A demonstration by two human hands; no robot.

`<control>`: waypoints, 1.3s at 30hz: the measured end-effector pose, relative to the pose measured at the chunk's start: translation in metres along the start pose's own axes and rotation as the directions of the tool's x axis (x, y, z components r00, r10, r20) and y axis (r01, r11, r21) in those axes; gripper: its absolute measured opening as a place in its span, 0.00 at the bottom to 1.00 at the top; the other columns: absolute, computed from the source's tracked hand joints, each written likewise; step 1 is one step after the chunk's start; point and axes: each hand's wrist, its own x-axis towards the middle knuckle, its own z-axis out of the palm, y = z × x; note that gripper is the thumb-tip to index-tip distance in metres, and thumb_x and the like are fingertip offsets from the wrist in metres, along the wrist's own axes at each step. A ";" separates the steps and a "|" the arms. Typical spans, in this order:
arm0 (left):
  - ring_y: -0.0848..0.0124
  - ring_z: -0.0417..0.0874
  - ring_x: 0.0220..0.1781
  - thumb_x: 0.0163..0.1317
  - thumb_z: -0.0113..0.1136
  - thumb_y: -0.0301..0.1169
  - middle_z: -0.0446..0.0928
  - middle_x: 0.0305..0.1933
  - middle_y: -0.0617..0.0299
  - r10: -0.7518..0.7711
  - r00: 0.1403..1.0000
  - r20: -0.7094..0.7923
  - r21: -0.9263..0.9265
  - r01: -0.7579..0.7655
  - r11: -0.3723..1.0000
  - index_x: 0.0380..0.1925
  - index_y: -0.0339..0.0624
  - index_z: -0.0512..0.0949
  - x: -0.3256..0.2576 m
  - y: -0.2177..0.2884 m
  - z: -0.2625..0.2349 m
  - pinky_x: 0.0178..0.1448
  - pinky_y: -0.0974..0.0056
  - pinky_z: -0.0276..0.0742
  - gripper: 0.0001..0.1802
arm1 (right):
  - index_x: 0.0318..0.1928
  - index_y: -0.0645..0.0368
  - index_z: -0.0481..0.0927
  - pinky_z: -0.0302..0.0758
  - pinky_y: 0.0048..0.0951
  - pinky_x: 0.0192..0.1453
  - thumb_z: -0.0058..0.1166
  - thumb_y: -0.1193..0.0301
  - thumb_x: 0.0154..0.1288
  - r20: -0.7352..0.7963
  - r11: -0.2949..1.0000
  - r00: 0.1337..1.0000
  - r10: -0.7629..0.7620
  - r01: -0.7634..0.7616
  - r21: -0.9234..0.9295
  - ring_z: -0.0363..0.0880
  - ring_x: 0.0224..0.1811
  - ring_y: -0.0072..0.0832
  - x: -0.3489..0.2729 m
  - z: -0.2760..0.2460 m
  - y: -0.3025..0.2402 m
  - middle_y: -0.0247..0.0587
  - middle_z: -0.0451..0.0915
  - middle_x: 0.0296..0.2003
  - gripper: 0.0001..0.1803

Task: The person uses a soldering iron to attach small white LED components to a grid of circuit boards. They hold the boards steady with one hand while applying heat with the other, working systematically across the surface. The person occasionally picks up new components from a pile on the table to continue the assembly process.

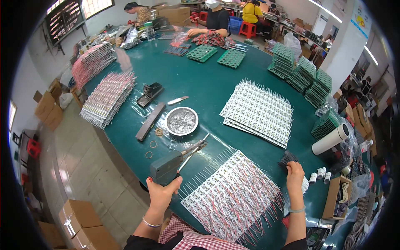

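My left hand [162,196] grips a dark green soldering gun [166,167], its metal tip pointing right, above the green table. At the right, my right hand [295,174] has its fingers closed at a bundle of thin black wires [288,158]; the exact pinch is hard to see. Between my hands lies a white circuit-board panel [227,193] with rows of red and white wires. Beyond the gun tip stands a round white-rimmed bowl [167,121] with silvery material inside. A stack of white wired panels [260,109] lies farther off, right of the middle.
Wired panels [109,98] are piled at the left edge, near a black holder [150,94], a flat bar [151,121] and a knife [178,100]. Green panel stacks [302,74], a white tumbler [330,140] and a cardboard box [333,197] line the right. A co-worker [214,20] sits across the table.
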 end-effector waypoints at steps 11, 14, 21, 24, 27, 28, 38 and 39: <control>0.75 0.76 0.21 0.49 0.67 0.15 0.80 0.35 0.57 -0.011 1.000 0.014 0.009 0.011 1.000 0.45 0.30 0.78 0.002 -0.005 0.002 0.21 0.71 0.70 0.20 | 0.34 0.61 0.82 0.77 0.41 0.43 0.53 0.85 0.51 0.126 0.974 0.984 -0.129 0.150 -0.172 0.79 0.41 0.45 0.018 -0.026 -0.025 0.47 0.78 0.33 0.10; 0.76 0.76 0.22 0.51 0.66 0.15 0.80 0.35 0.57 -0.002 1.000 0.018 -0.002 0.002 1.000 0.44 0.30 0.79 0.002 -0.001 0.008 0.22 0.71 0.70 0.17 | 0.31 0.60 0.81 0.79 0.38 0.43 0.56 0.82 0.50 0.244 0.909 0.951 -0.191 0.265 -0.322 0.79 0.41 0.43 0.032 -0.042 -0.048 0.45 0.78 0.32 0.07; 0.74 0.78 0.23 0.50 0.65 0.14 0.81 0.39 0.53 0.003 1.000 0.009 -0.011 -0.003 1.000 0.48 0.28 0.77 -0.003 -0.001 0.010 0.21 0.71 0.71 0.21 | 0.31 0.55 0.88 0.80 0.30 0.39 0.63 0.73 0.50 0.536 0.696 0.824 -0.185 0.495 -0.521 0.81 0.43 0.34 0.059 0.012 -0.085 0.39 0.83 0.35 0.06; 0.74 0.77 0.23 0.50 0.65 0.13 0.81 0.39 0.53 0.004 1.000 -0.003 0.007 -0.004 1.000 0.48 0.28 0.76 -0.005 0.005 0.009 0.21 0.71 0.71 0.22 | 0.31 0.56 0.88 0.80 0.30 0.39 0.64 0.74 0.49 0.618 0.693 0.764 -0.184 0.547 -0.470 0.80 0.42 0.35 0.062 0.033 -0.095 0.41 0.83 0.35 0.06; 0.74 0.77 0.23 0.50 0.65 0.13 0.81 0.39 0.53 0.003 0.999 -0.032 -0.001 -0.003 1.000 0.47 0.28 0.77 -0.004 0.006 0.009 0.21 0.71 0.71 0.21 | 0.30 0.56 0.88 0.80 0.30 0.39 0.65 0.74 0.46 0.655 0.702 0.737 -0.167 0.556 -0.446 0.80 0.42 0.34 0.064 0.030 -0.101 0.41 0.83 0.35 0.07; 0.74 0.77 0.23 0.50 0.65 0.13 0.81 0.39 0.53 0.002 1.000 -0.030 -0.003 -0.002 1.000 0.47 0.28 0.77 -0.003 0.004 0.006 0.21 0.71 0.71 0.21 | 0.29 0.56 0.88 0.80 0.30 0.39 0.66 0.75 0.45 0.654 0.702 0.737 -0.170 0.556 -0.445 0.80 0.41 0.34 0.064 0.028 -0.101 0.41 0.83 0.34 0.07; 0.76 0.77 0.24 0.51 0.66 0.14 0.81 0.40 0.55 -0.120 0.992 0.051 0.012 0.119 0.993 0.48 0.29 0.78 0.006 -0.002 0.023 0.23 0.72 0.71 0.21 | 0.36 0.61 0.83 0.78 0.37 0.40 0.55 0.85 0.51 0.118 0.950 0.950 -0.289 0.270 0.158 0.78 0.38 0.41 0.042 0.030 -0.111 0.43 0.78 0.33 0.11; 0.77 0.77 0.24 0.51 0.67 0.14 0.82 0.39 0.56 -0.129 0.989 0.072 0.021 0.128 0.992 0.47 0.29 0.79 0.007 -0.002 0.025 0.23 0.72 0.71 0.20 | 0.37 0.62 0.83 0.78 0.37 0.40 0.56 0.84 0.52 0.091 0.951 0.962 -0.258 0.236 0.201 0.78 0.38 0.41 0.038 0.035 -0.116 0.43 0.78 0.33 0.11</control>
